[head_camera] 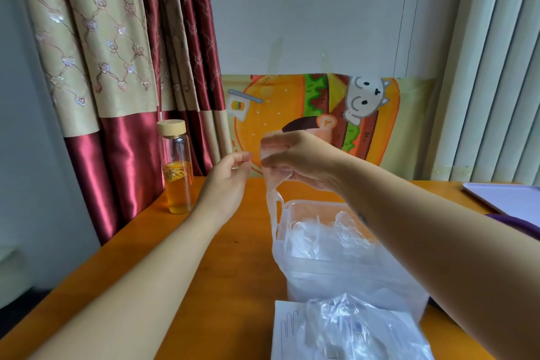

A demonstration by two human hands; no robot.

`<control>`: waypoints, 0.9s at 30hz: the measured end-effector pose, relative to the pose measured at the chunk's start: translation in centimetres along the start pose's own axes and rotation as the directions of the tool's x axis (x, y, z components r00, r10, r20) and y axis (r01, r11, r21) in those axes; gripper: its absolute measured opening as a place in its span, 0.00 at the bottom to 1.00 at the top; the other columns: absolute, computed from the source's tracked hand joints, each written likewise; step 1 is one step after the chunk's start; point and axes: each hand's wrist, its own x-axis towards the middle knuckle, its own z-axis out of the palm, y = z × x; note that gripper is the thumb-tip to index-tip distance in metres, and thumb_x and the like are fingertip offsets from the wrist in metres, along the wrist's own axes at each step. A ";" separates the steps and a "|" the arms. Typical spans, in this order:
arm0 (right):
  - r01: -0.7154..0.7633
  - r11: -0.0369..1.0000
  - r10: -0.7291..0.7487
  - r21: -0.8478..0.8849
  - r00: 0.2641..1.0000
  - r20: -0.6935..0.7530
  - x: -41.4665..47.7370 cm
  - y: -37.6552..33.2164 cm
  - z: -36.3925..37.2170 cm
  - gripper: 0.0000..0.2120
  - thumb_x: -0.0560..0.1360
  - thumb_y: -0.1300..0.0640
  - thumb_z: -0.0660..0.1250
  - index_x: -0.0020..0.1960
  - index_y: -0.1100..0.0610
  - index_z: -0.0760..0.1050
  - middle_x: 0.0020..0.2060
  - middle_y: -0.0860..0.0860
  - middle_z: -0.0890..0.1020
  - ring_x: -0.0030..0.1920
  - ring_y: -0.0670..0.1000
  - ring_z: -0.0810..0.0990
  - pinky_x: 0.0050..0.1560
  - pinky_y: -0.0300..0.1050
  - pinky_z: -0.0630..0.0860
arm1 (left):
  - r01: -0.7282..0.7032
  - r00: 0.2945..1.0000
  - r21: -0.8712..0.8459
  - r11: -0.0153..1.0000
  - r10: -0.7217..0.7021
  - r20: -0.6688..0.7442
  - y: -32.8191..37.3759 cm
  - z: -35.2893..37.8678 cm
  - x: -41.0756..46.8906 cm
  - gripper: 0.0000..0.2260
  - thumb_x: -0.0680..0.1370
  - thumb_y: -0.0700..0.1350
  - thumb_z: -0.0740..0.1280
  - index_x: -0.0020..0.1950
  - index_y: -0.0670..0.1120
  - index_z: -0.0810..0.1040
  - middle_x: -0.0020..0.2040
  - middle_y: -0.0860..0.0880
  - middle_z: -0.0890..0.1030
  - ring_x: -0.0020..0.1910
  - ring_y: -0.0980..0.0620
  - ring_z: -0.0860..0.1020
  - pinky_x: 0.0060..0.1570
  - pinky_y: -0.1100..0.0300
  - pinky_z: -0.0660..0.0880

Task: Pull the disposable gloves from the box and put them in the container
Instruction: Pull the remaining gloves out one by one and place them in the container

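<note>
My right hand (298, 159) is raised above the table and grips a clear disposable glove (273, 199), which hangs down from it over the left rim of a clear plastic container (330, 269). Crumpled clear gloves fill the container. The white glove box (287, 330) lies at the bottom edge, with more clear gloves (359, 330) bunched out of its top. My left hand (230, 177) hovers just left of the hanging glove, fingers loosely curled, holding nothing.
A glass bottle (177, 168) with a wooden lid and orange liquid stands at the back left of the orange table (222, 266). A pale tray (505, 197) lies at the right edge. Curtains and a burger-print cloth (295, 114) hang behind.
</note>
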 end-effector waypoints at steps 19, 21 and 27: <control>-0.190 0.283 0.310 -0.940 0.946 -0.098 -7.2 11.4 -8.5 0.29 0.76 0.57 0.66 0.74 0.57 0.62 0.66 0.53 0.73 0.63 0.54 0.74 0.61 0.43 0.72 | -0.460 0.430 0.588 0.665 -0.412 0.803 1.9 12.2 -0.7 0.22 0.81 0.52 0.60 0.76 0.53 0.63 0.76 0.53 0.63 0.74 0.51 0.63 0.70 0.56 0.61; -0.179 0.202 0.372 -0.963 0.924 -0.094 -7.1 11.6 -8.5 0.26 0.76 0.55 0.67 0.71 0.59 0.65 0.64 0.54 0.75 0.62 0.54 0.75 0.61 0.43 0.72 | -0.475 0.390 0.606 0.637 -0.466 0.795 1.5 13.0 -0.7 0.22 0.82 0.48 0.60 0.76 0.52 0.63 0.76 0.52 0.63 0.74 0.51 0.62 0.71 0.57 0.60; -0.131 0.116 0.240 -0.985 0.966 -0.100 -7.4 10.6 -8.5 0.21 0.74 0.52 0.70 0.65 0.55 0.72 0.59 0.54 0.71 0.46 0.52 0.74 0.35 0.39 0.71 | -0.523 0.346 0.643 0.560 -0.550 0.760 0.2 14.8 -0.3 0.26 0.81 0.39 0.59 0.77 0.55 0.59 0.77 0.52 0.60 0.72 0.48 0.64 0.59 0.61 0.66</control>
